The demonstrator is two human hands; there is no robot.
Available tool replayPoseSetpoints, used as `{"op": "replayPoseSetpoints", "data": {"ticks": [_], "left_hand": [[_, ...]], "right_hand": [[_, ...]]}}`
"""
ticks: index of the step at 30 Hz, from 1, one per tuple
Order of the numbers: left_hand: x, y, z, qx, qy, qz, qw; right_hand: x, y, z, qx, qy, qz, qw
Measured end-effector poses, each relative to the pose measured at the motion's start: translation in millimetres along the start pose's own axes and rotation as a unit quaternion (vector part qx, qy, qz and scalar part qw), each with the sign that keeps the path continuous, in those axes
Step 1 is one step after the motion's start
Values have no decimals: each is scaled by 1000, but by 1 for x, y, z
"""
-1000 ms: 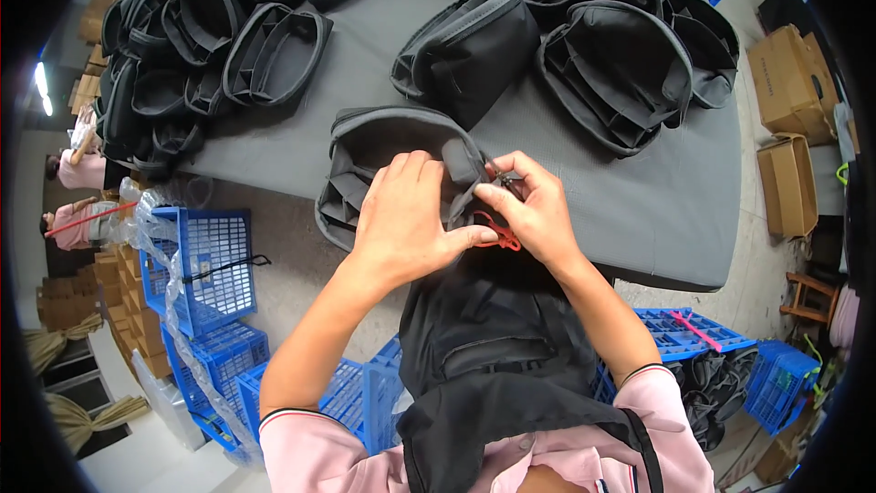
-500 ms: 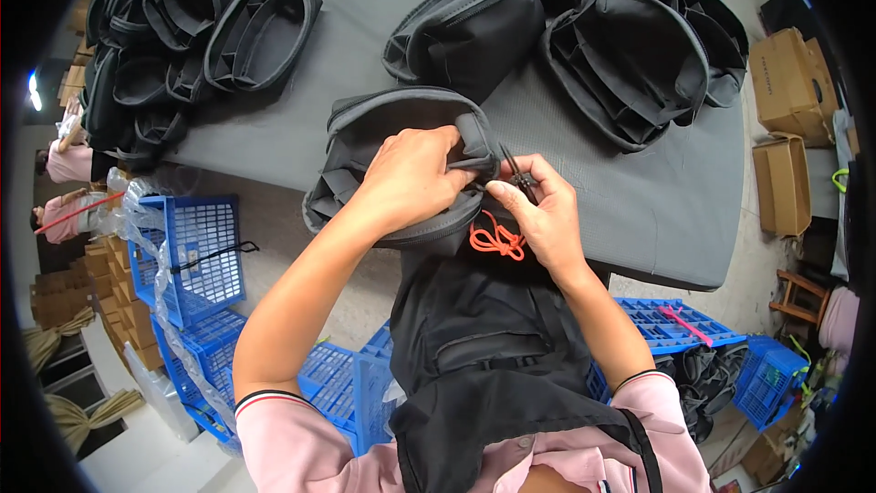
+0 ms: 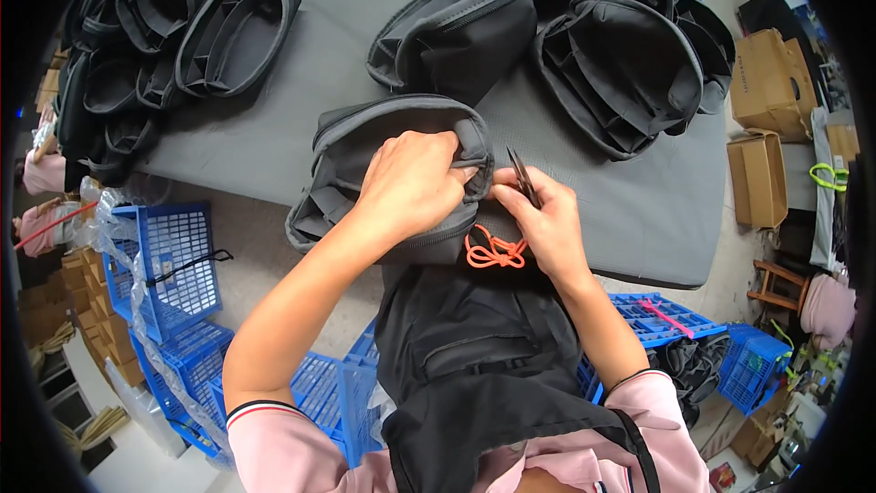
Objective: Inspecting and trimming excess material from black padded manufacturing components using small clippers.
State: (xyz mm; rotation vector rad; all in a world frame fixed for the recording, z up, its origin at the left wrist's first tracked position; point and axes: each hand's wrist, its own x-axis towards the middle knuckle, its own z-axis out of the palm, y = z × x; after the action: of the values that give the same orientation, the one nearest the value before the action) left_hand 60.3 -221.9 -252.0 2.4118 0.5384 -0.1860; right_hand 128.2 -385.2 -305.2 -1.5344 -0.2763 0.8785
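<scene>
A black bag with a wide oval mouth, a zip round its rim and pockets inside stands near the table's front edge. My left hand reaches into its mouth and pinches the lining and rim at the right side. Just right of that rim, my right hand is closed round small dark thread snips, whose pointed blades stick up past the fingers. Its thumb and forefinger tips come together close to the bag's edge; whether they hold a thread is too small to tell. A knotted orange cord hangs beside this hand.
Similar open black bags lie on the grey table, piled at the far left and far right. Blue plastic crates stand below on the left, with more at right. Cardboard boxes stand beyond the right edge.
The view has shifted slightly, so the scene sits further left. The snips have turned in my right hand and their blades show more plainly. My left hand keeps its grip on the bag.
</scene>
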Motion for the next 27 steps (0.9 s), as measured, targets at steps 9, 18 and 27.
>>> {"op": "replayPoseSetpoints", "data": {"ticks": [9,18,27], "left_hand": [[2,5,-4,15,-17,-21,1000],[1,7,-4,19,-9,-12,1000],[3,2,-1,-2,5,6,1000]], "right_hand": [[-23,-31,-14,-374,27,-269,887],[-17,-56,-11,-540,-25,-337,771],[-8,-76,-6,-609,-90,-342,710]]}}
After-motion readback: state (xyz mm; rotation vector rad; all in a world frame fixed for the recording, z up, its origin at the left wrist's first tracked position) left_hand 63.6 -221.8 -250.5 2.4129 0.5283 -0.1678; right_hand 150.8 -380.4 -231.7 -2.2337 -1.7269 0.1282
